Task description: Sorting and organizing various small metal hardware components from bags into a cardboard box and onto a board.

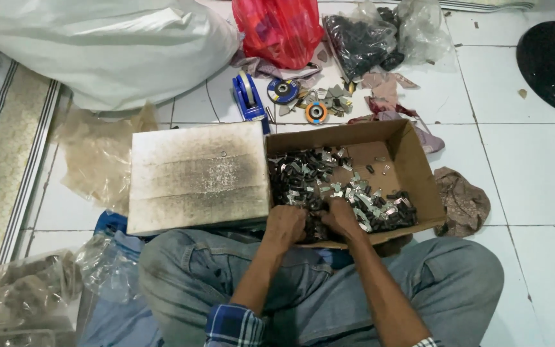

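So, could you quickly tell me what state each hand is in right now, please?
Left hand: curled shut at the near edge of the cardboard box, on the small metal pieces; what it grips cannot be told.
Right hand: fingers bent down into the same pieces; grip cannot be told.

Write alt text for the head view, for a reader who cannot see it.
A seated person's left hand and right hand dig into small dark and silvery metal pieces in an open cardboard box on a white tiled floor. A stained flat board lies left of it; plastic bags and a blue tape dispenser lie behind.
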